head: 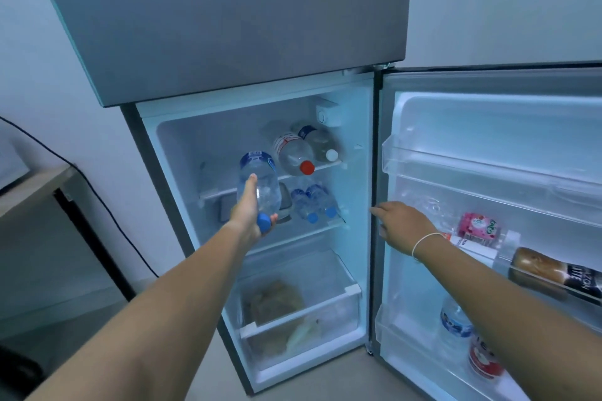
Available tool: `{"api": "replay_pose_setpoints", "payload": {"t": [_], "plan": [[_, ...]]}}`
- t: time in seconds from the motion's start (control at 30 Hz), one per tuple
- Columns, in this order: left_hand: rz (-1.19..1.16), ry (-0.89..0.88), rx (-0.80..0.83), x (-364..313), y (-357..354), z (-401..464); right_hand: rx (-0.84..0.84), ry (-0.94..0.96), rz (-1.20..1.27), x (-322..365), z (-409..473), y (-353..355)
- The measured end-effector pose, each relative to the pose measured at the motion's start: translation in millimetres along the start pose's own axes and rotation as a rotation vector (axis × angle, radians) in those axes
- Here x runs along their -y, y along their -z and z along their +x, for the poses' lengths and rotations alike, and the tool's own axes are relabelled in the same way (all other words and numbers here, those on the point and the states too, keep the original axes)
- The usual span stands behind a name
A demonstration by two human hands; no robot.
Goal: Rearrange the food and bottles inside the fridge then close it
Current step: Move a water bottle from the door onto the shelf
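The fridge (358, 127) stands open, its door (488, 127) swung to the right. My left hand (249, 210) grips a clear water bottle (260, 185) with a blue cap, held lying towards the upper shelf. On that shelf lie a red-capped bottle (294, 153) and a white-capped bottle (321, 142). Small blue-capped bottles (312, 202) lie on the shelf below. My right hand (404, 225) reaches across the door's inner edge, fingers apart, holding nothing.
The door racks hold a pink package (479, 228), a bread bag (540, 268), a water bottle (454, 324) and a red can (483, 361). The bottom drawer (345, 295) holds bagged food. A wooden table (32, 185) and a black cable (107, 205) are at left.
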State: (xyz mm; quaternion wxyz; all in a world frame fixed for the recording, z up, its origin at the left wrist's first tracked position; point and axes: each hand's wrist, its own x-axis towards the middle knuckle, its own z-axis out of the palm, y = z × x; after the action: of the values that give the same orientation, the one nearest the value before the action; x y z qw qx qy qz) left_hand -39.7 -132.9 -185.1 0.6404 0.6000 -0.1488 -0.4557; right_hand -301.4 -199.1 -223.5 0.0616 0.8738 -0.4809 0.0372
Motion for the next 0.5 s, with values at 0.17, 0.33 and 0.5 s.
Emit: {"api": "replay_pose_setpoints", "payload": {"t": [0.17, 0.33, 0.5], "plan": [[0.006, 0.009, -0.060, -3, -13, 32, 0.040, 0.031, 0.135, -5, 8, -5], [0.021, 0.007, -0.039, -9, -19, 56, 0.058, 0.015, 0.233, -6, 8, -6], [0.055, -0.063, 0.049, -20, -24, 77, 0.060, -0.015, 0.287, -6, 9, -5]]}}
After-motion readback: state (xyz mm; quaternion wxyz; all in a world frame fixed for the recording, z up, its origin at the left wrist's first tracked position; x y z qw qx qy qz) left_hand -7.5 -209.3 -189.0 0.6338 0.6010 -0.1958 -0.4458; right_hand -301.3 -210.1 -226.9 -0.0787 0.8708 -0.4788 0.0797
